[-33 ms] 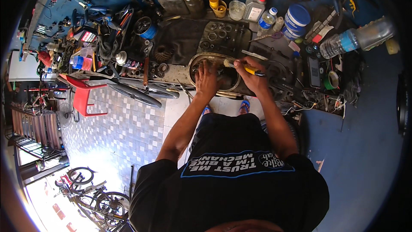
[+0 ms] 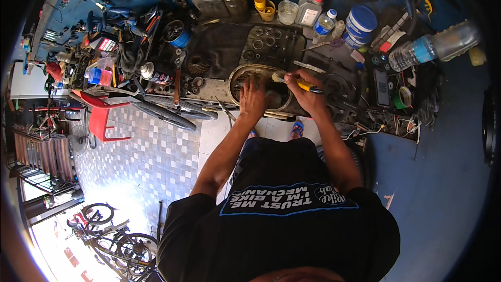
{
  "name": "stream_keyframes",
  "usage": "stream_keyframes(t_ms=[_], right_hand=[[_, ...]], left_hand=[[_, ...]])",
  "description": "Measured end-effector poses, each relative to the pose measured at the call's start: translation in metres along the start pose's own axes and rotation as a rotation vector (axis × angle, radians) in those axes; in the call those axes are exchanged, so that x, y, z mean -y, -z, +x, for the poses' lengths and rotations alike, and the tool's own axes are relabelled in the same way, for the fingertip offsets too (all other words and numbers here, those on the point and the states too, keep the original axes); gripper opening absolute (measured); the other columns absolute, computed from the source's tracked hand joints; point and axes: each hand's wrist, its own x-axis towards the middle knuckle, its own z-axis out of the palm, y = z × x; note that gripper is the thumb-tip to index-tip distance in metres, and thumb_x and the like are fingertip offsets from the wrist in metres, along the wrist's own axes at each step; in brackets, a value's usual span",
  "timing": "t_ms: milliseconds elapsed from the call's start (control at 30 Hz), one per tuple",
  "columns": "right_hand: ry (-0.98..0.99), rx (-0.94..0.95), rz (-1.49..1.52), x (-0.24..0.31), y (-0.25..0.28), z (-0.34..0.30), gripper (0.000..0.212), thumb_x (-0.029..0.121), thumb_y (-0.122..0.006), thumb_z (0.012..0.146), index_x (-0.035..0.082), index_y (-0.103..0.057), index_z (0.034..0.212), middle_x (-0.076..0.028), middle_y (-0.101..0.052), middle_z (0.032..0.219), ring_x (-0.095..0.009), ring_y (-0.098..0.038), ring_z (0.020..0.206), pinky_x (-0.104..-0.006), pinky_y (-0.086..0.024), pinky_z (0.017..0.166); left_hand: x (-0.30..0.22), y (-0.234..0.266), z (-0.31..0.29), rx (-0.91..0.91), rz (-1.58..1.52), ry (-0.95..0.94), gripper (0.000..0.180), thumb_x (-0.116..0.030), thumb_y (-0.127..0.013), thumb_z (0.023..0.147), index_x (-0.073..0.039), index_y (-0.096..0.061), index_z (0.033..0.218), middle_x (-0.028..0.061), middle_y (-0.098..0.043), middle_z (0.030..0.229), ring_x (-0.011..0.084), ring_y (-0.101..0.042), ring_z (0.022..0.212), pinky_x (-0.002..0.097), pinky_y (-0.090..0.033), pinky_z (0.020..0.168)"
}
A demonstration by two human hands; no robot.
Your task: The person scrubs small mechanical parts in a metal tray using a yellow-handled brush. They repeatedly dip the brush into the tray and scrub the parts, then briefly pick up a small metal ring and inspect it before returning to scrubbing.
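Yellow-and-black-handled brush (image 2: 310, 88) pinched by the fingers of your right hand (image 2: 306, 98), bristles over the right part of an oval basin (image 2: 230, 87), basin at the workbench's (image 2: 215, 89) front edge, your left hand (image 2: 252, 98) inside it, fingers slightly spread, whether holding something cannot tell.

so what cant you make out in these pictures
What lies under the left hand in the basin: head view, hidden by the hand.
Middle of the brush: head view, covered by the right hand.
Dark curved thing, far right: head view, cut off by the dark rim.
Small details of the bikes, lower left: head view, too small, beside glare.
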Motion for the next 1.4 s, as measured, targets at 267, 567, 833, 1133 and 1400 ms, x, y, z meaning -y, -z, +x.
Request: stream_keyframes(t_ms=[267, 567, 833, 1133, 1400], right_hand=[[-0.003, 0.002, -0.006, -0.012, 0.002, 0.000, 0.026, 0.026, -0.075, 0.104, 0.000, -0.071, 0.103, -0.002, -0.072, 0.088, -0.007, -0.065, 0.084, -0.0250, -0.051, 0.075], [-0.062, 0.027, -0.062, -0.003, -0.001, -0.004, 0.029, 0.029, -0.077, 0.102, 0.001, -0.072, 0.104, -0.001, -0.072, 0.087, -0.006, -0.064, 0.083, -0.0249, -0.052, 0.075], [-0.036, 0.028, -0.099, 0.001, -0.002, -0.004, 0.032, 0.035, -0.077, 0.101, 0.004, -0.074, 0.107, -0.004, -0.074, 0.085, -0.009, -0.067, 0.081, -0.0269, -0.052, 0.073], [-0.036, 0.045, -0.077, 0.001, 0.000, -0.005, 0.032, 0.035, -0.077, 0.101, 0.003, -0.074, 0.107, -0.006, -0.075, 0.086, -0.012, -0.071, 0.080, -0.0286, -0.053, 0.072], [0.020, 0.028, -0.041, -0.005, -0.004, -0.007, 0.030, 0.033, -0.078, 0.099, 0.004, -0.073, 0.106, -0.006, -0.076, 0.088, -0.012, -0.072, 0.082, -0.0284, -0.054, 0.074]], left_hand=[[-0.013, -0.010, 0.004, -0.178, -0.060, -0.256, 0.029, -0.009, -0.069, 0.088, -0.008, -0.074, 0.117, 0.0181, -0.064, 0.129, 0.0418, -0.059, 0.124, 0.0492, -0.054, 0.102], [0.046, 0.010, 0.009, -0.120, 0.025, -0.298, 0.028, -0.007, -0.062, 0.093, -0.015, -0.074, 0.117, 0.0126, -0.068, 0.120, 0.0360, -0.065, 0.118, 0.0488, -0.058, 0.098], [0.057, 0.043, 0.009, -0.038, 0.051, -0.269, 0.044, -0.016, -0.083, 0.084, -0.015, -0.071, 0.126, 0.0132, -0.065, 0.132, 0.0374, -0.062, 0.128, 0.0486, -0.058, 0.101], [0.062, 0.043, 0.014, 0.039, 0.027, -0.228, 0.050, -0.011, -0.077, 0.088, -0.017, -0.066, 0.136, 0.0166, -0.061, 0.137, 0.0414, -0.068, 0.118, 0.0518, -0.060, 0.096], [0.068, 0.045, 0.020, 0.067, -0.050, -0.220, 0.045, -0.010, -0.080, 0.085, -0.012, -0.064, 0.127, 0.0180, -0.062, 0.130, 0.0431, -0.067, 0.116, 0.0511, -0.060, 0.094]])
